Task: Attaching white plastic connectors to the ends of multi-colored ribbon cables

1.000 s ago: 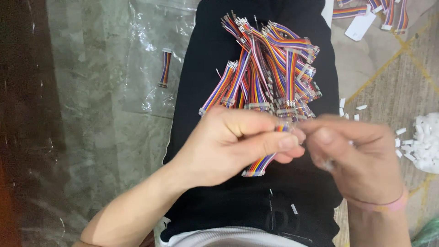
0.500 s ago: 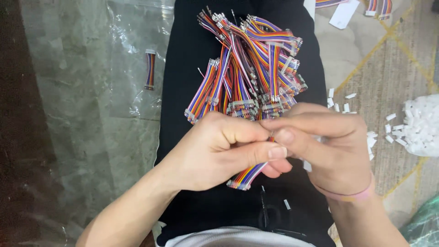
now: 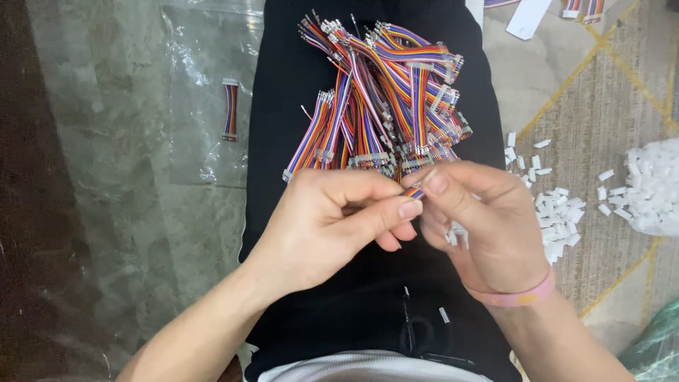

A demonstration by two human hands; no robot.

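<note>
At centre frame, just below the heap, one short rainbow ribbon cable (image 3: 414, 191) is pinched between both hands; only its striped end shows between the fingertips. Left hand (image 3: 339, 219): thumb and forefinger closed on the cable, other fingers curled under. Right hand (image 3: 488, 226): thumb and forefinger closed tight at the cable tip, a few small white connector housings (image 3: 456, 235) tucked in the palm; whether one sits on the tip cannot be told. Pink wristband (image 3: 513, 297) on the right wrist.

Progress, judged: pile of ribbon cables (image 3: 385, 99) on the black-clothed lap (image 3: 283, 127) is large, many ends showing metal terminals, so much looks left to do. Loose white housings (image 3: 555, 219) are scattered at right centre on the patterned rug (image 3: 601, 85), with a bigger white heap (image 3: 654, 184) at the right edge. One single cable (image 3: 230, 110) lies apart on clear plastic bag (image 3: 205, 85), upper left.
</note>
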